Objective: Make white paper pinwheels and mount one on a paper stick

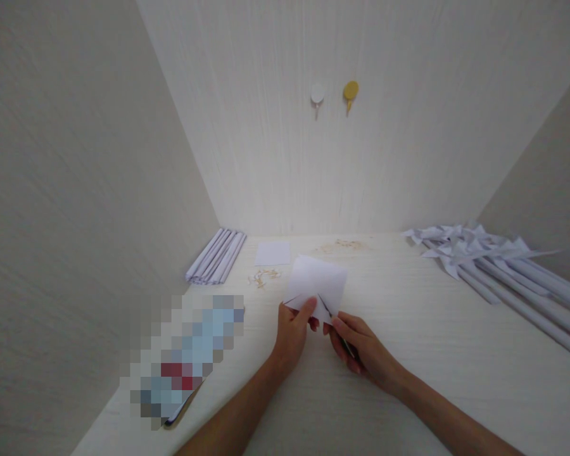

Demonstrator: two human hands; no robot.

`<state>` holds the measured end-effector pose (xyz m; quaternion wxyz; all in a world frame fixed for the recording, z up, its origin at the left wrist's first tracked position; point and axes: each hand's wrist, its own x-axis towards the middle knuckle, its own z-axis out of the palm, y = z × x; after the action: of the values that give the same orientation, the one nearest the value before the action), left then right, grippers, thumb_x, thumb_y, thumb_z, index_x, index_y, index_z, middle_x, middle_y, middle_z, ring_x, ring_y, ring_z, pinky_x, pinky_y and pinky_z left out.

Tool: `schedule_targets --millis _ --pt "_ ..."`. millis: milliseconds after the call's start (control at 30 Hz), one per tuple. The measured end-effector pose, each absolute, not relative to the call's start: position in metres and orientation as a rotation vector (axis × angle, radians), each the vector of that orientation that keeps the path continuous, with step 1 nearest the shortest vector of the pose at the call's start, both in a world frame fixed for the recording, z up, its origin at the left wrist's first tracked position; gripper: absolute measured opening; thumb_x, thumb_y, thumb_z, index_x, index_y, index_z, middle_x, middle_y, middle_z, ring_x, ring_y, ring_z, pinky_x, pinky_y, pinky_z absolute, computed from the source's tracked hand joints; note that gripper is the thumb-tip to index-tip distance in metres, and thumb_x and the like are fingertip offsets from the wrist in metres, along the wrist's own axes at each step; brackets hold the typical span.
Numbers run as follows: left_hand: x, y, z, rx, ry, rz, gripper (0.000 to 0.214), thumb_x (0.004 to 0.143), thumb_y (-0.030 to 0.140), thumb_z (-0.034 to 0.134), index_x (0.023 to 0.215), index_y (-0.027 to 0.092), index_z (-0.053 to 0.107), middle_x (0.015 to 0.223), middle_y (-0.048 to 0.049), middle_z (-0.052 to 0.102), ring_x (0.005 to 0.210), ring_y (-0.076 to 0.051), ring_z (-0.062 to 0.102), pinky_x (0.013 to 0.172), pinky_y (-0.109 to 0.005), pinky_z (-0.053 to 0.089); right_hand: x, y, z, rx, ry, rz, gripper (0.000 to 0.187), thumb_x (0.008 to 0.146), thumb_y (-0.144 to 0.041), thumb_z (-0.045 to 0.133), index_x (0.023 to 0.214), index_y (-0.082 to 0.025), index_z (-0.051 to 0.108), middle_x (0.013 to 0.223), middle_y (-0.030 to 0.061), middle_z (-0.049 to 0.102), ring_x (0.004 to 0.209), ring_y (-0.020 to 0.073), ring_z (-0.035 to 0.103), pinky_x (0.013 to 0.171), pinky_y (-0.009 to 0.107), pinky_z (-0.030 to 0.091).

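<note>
My left hand (295, 329) grips the lower left of a white square of paper (319, 273), its thumb on top and its fingers underneath. A short dark slit runs in from the paper's left lower edge. My right hand (358, 345) is closed around dark, slim scissors (326, 306), with the narrow blade lying at the paper's lower right part. Most of the scissors' handle is hidden in the fingers. The paper is held a little above the table, tilted toward me.
Behind the paper lie another white paper square (272, 253) and scattered small pins (266, 276). Rolled paper sticks (217, 256) are stacked at left, near a pixelated item (199, 354). Paper pinwheels (479, 250) on tubes lie at right. White (317, 94) and yellow (351, 90) hooks are on the wall.
</note>
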<state>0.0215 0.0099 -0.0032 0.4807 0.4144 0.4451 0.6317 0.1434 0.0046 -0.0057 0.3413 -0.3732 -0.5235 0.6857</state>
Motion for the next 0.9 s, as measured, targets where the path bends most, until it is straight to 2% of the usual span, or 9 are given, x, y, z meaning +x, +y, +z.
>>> schedule_targets --millis 233,633,900 --pt "0.0203 0.0106 -0.0098 1.042 0.999 1.527 0.023 0.068 0.032 0.056 0.056 0.013 0.052 0.043 0.0022 0.05 0.037 -0.009 0.045 0.037 -0.021 0.034 0.1435 0.0039 -0.0073 -0.963 -1.325 1.799 0.037 0.071 -0.053 0.048 0.069 -0.016 0.046 0.037 -0.0098 0.039 0.023 0.001 0.023 0.024 0.014 0.016" --pt "0.0224 0.011 -0.0076 0.922 1.046 1.554 0.022 0.06 0.032 0.062 0.059 0.013 0.052 0.046 0.0035 0.05 0.037 -0.007 0.043 0.035 -0.021 0.034 0.1443 0.0033 -0.0087 -0.963 -1.352 1.77 0.035 0.073 -0.051 0.046 0.067 -0.016 0.044 0.035 -0.0099 0.039 0.023 0.001 0.021 0.024 0.014 0.015" --pt "0.0232 0.0102 -0.0041 0.939 1.062 1.558 0.021 0.06 0.031 0.061 0.056 0.013 0.052 0.044 0.0031 0.05 0.036 -0.007 0.042 0.035 -0.02 0.033 0.1434 0.0049 -0.0074 -0.991 -1.366 1.766 0.034 0.073 -0.05 0.045 0.067 -0.016 0.045 0.034 -0.0105 0.037 0.023 0.0009 0.02 0.024 0.014 0.015"
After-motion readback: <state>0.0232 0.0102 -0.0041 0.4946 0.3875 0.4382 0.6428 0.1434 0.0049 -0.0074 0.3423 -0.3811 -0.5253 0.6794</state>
